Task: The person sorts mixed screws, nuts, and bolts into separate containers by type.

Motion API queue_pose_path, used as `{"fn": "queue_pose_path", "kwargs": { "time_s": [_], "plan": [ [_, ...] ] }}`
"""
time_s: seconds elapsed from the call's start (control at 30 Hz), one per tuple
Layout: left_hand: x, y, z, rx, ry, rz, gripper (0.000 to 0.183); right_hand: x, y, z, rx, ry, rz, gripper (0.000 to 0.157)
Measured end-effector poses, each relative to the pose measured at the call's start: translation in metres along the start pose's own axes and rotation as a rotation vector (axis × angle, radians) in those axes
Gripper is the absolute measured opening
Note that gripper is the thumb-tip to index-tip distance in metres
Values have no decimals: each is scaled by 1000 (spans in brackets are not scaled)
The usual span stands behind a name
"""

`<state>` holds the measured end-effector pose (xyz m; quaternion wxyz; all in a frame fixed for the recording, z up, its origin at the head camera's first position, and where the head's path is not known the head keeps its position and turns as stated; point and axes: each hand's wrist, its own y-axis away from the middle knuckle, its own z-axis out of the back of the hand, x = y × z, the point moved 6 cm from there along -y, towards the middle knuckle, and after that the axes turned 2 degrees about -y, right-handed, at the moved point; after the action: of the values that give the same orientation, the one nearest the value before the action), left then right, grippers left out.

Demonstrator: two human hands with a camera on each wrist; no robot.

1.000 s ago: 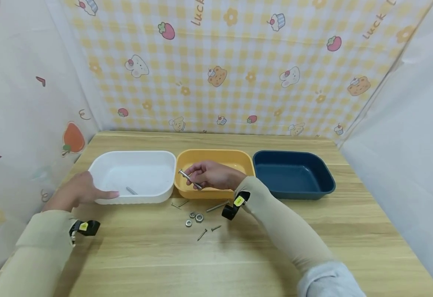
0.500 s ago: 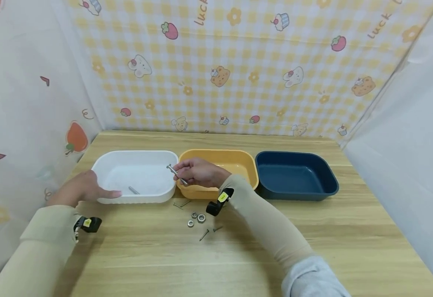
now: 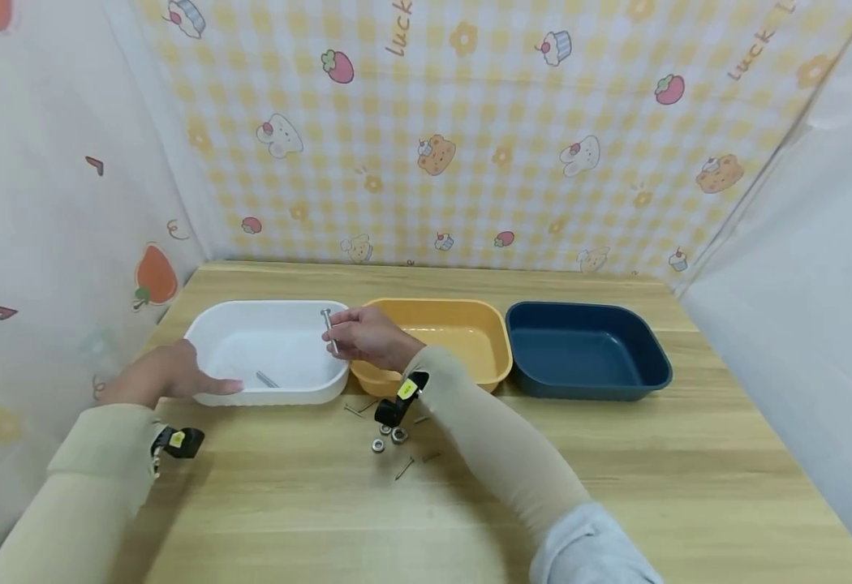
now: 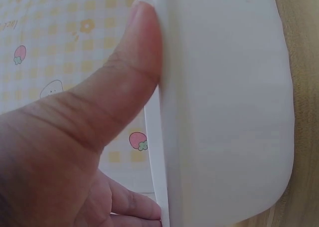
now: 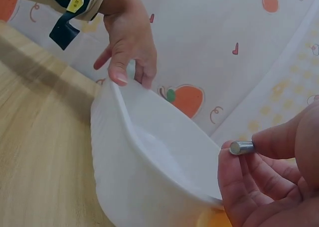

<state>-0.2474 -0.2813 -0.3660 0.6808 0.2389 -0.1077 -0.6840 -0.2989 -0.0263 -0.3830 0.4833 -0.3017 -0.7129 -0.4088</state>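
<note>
My right hand (image 3: 373, 339) pinches a silver metal bolt (image 3: 329, 328) between thumb and fingers, above the right end of a white plastic bin (image 3: 268, 396). The bolt stands nearly upright, head at the top; the right wrist view shows its blunt shank end. At the bin's near left corner, my left hand (image 3: 166, 373) grips the rim, its thumb along the front edge and its fingers at the left side. Inside the bin lies another metal bolt or screw (image 3: 267, 379), partly hidden by the front wall.
A yellow bin (image 3: 505, 357) and a dark blue bin (image 3: 587, 388) stand in a row right of the white one. Several small screws (image 3: 405, 468) and nuts (image 3: 399, 435) lie on the wooden table (image 3: 287, 503), some partly covered by the right wrist. Patterned cloth hangs behind.
My right hand has moved left with the bolt, from over the yellow bin to the white bin's right end. The bolt has turned more upright. My left hand stays at the white bin.
</note>
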Motion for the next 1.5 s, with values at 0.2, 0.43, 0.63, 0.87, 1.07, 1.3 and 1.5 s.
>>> {"fn": "queue_pose_path", "kwargs": {
  "time_s": [0.2, 0.43, 0.63, 0.87, 1.07, 1.3, 1.5],
  "plan": [
    [0, -2, 3, -12, -7, 1, 130, 5, -8, -8, -16, 19, -5, 34],
    [0, 0, 0, 17, -3, 22, 129, 5, -22, -18, -58, 26, -41, 37],
    [0, -2, -2, 35, 5, 34, 129, 5, -36, -28, -114, 16, -44, 27],
    [0, -3, -2, 31, 11, 36, 130, 0, -48, -44, -139, 63, -62, 25],
    [0, -4, -1, 41, 15, 39, 132, -6, -51, -53, -162, 279, -129, 6],
    [1, -2, -2, 38, 15, 21, 130, -19, -56, -57, -159, 607, -210, 21],
    [1, -3, -2, 18, 22, 14, 134, -28, -64, -51, -242, 743, -307, 7]
  ]
}}
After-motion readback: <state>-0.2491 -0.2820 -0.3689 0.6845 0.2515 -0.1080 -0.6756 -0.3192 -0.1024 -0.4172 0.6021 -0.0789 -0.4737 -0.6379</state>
